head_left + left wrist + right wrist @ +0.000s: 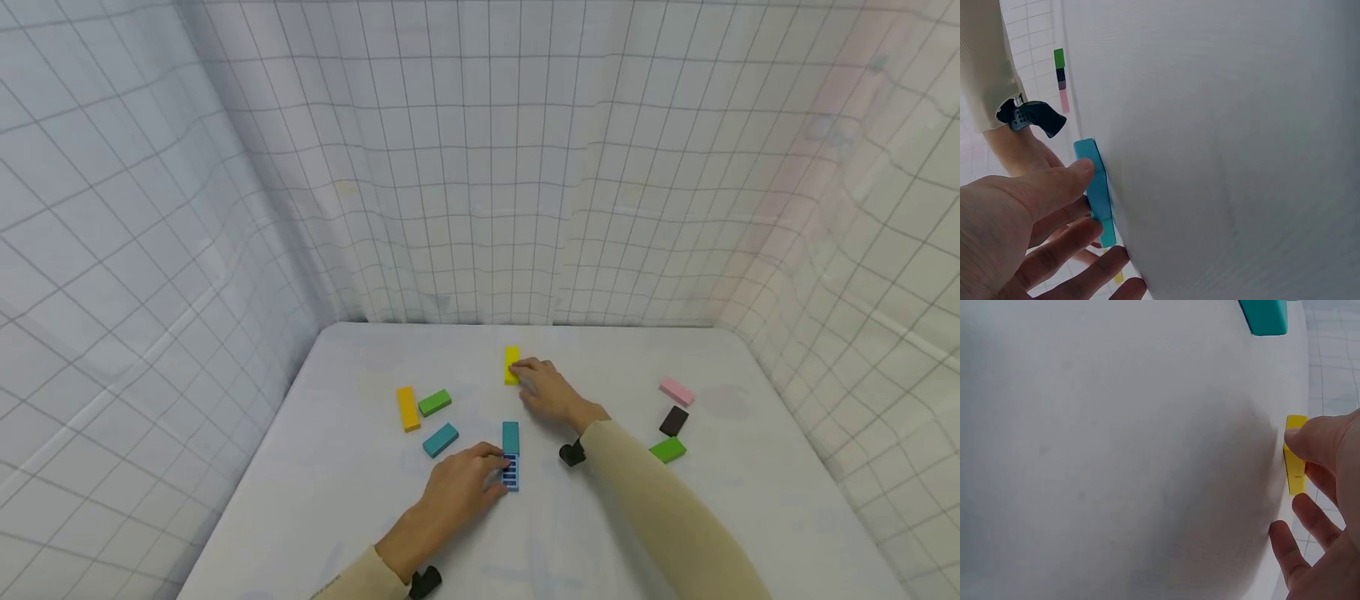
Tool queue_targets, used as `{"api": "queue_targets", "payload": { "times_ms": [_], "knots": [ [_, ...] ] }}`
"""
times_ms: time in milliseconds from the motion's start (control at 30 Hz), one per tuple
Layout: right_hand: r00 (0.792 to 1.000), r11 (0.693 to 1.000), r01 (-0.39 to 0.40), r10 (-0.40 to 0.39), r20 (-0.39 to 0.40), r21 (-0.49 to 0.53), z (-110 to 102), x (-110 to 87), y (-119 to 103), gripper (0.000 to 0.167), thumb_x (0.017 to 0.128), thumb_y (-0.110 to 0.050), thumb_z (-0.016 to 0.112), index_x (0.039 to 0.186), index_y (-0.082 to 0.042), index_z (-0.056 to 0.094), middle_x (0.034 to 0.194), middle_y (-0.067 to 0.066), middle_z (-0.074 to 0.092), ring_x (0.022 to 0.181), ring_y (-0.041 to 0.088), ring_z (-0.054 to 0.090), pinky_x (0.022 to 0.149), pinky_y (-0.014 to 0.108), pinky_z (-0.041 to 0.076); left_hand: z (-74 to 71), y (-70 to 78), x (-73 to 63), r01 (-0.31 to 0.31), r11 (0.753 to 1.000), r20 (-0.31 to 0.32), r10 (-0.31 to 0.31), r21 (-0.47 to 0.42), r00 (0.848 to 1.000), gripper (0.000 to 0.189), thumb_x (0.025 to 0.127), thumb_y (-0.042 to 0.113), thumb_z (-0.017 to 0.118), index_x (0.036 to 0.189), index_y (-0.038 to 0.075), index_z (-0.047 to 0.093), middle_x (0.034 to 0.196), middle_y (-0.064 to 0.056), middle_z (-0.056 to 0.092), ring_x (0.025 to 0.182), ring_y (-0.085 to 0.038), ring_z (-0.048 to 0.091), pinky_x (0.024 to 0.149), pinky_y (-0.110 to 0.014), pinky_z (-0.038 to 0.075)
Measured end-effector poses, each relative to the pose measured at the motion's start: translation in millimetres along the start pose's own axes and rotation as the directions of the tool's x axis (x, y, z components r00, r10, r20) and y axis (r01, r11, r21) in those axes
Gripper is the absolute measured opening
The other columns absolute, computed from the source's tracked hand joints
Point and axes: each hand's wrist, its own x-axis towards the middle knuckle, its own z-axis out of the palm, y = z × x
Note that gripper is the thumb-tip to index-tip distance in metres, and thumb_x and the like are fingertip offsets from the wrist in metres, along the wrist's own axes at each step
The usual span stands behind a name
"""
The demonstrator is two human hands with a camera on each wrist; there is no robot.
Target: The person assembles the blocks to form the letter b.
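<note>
Rising on 3 sides of my head view, the gridded cloth (480, 167) walls in the white tabletop (300, 500), whose far edge and 2 far corners I can see. I see 2 beige sleeves (660, 508) reaching in from the near side, the right 1 extending farther.

My left hand (461, 487) is between the left and right edges, thumb and finger pinching the blue block (511, 472), its other fingers spread. My right hand (551, 393) is nearer the far edge, thumb and finger clamped on the yellow block (512, 365), which lies end-on to the middle of that edge.

Toward the left edge I count 3 blocks: the orange block (408, 409) closest to it, the left green block (435, 403) just beside, and the left teal block (440, 440) farther from the far edge. The middle teal block (511, 437) meets the blue block's far end.

Toward the right edge, the pink block (677, 391) lies nearest the far right corner, then the black block (674, 421), then the right green block (667, 450). Each wrist carries a black unit (572, 454).
</note>
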Motion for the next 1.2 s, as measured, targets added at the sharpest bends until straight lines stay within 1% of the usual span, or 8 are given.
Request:
{"api": "queue_targets", "payload": {
  "times_ms": [167, 267, 400, 567, 733, 833, 1033, 1200],
  "knots": [
    [0.993, 0.995, 0.104, -0.104, -0.062, -0.003, 16, 3.4, 21, 0.048, 0.116, -0.009, 0.065, 0.163, -0.003, 0.064, 0.169, 0.02, 0.059, 0.157, 0.046, 0.053, 0.136, 0.064, 0.047, 0.4, -0.7, -0.5, 0.011, 1.0, 0.015, -0.011, 0.004, 1.0, 0.038, 0.099, 0.03, 0.097, 0.134, 0.018, 0.089, 0.139, 0.0, 0.084, 0.121, -0.02, 0.084, 0.097, -0.039, 0.072],
    [0.988, 0.991, 0.131, -0.129, -0.09, 0.016, 22, 5.5, 30, 0.046, 0.115, -0.008, 0.065, 0.161, -0.003, 0.066, 0.168, 0.02, 0.06, 0.159, 0.045, 0.052, 0.137, 0.064, 0.045, 0.1, -1.0, 0.2, 0.003, 1.0, 0.006, -0.003, 0.003, 1.0, 0.039, 0.099, 0.03, 0.097, 0.134, 0.017, 0.089, 0.138, 0.0, 0.084, 0.122, -0.019, 0.084, 0.098, -0.039, 0.072],
    [0.987, 0.989, 0.138, -0.133, -0.087, 0.046, 24, 8.6, 34, 0.044, 0.115, -0.007, 0.066, 0.158, -0.002, 0.068, 0.167, 0.021, 0.06, 0.165, 0.047, 0.05, 0.14, 0.066, 0.04, 0.0, -1.5, 1.6, -0.011, 1.0, -0.004, 0.011, 0.006, 1.0, 0.039, 0.099, 0.03, 0.097, 0.134, 0.017, 0.089, 0.139, 0.0, 0.084, 0.123, -0.019, 0.083, 0.099, -0.039, 0.072],
    [0.985, 0.989, 0.149, -0.148, -0.085, 0.0, 34, 18.0, 52, 0.04, 0.118, -0.013, 0.065, 0.157, -0.007, 0.072, 0.163, 0.015, 0.063, 0.167, 0.041, 0.053, 0.139, 0.06, 0.043, 0.1, -1.7, 2.0, -0.011, 1.0, 0.004, 0.011, 0.005, 1.0, 0.039, 0.099, 0.03, 0.097, 0.135, 0.018, 0.088, 0.14, 0.0, 0.084, 0.124, -0.02, 0.083, 0.1, -0.04, 0.072],
    [0.987, 0.99, 0.141, -0.14, -0.079, 0.015, 42, 24.6, 61, 0.037, 0.118, -0.014, 0.067, 0.153, -0.007, 0.075, 0.156, 0.013, 0.066, 0.154, 0.035, 0.066, 0.133, 0.056, 0.053, 0.4, -1.0, 1.3, -0.006, 1.0, 0.003, 0.006, -0.004, 1.0, 0.038, 0.099, 0.029, 0.097, 0.134, 0.017, 0.089, 0.139, 0.0, 0.084, 0.124, -0.02, 0.084, 0.1, -0.04, 0.072],
    [0.989, 0.991, 0.128, -0.125, -0.081, 0.039, 42, 23.7, 60, 0.036, 0.117, -0.015, 0.068, 0.152, -0.008, 0.076, 0.154, 0.012, 0.067, 0.148, 0.033, 0.068, 0.13, 0.055, 0.056, 0.9, -0.7, 1.2, -0.006, 1.0, 0.005, 0.006, -0.001, 1.0, 0.038, 0.099, 0.03, 0.097, 0.134, 0.017, 0.089, 0.14, 0.0, 0.084, 0.123, -0.02, 0.083, 0.098, -0.04, 0.072],
    [0.99, 0.992, 0.113, -0.107, -0.09, 0.06, 35, 14.2, 48, 0.032, 0.117, -0.017, 0.07, 0.147, -0.009, 0.078, 0.169, 0.018, 0.061, 0.157, 0.04, 0.062, 0.13, 0.057, 0.056, 2.0, -0.4, 1.0, -0.016, 1.0, 0.004, 0.016, 0.019, 1.0, 0.038, 0.099, 0.03, 0.096, 0.134, 0.018, 0.089, 0.146, 0.0, 0.082, 0.123, -0.02, 0.084, 0.098, -0.039, 0.072],
    [0.992, 0.992, 0.092, -0.084, -0.09, 0.084, 40, 19.5, 57, 0.026, 0.115, -0.016, 0.073, 0.14, -0.013, 0.081, 0.182, 0.02, 0.05, 0.165, 0.046, 0.055, 0.132, 0.062, 0.052, -0.5, 0.4, 1.2, -0.034, 0.999, 0.006, 0.034, 0.022, 0.999, 0.04, 0.1, 0.029, 0.096, 0.136, 0.016, 0.087, 0.149, 0.0, 0.082, 0.129, -0.022, 0.083, 0.104, -0.041, 0.071]
  ]
}}
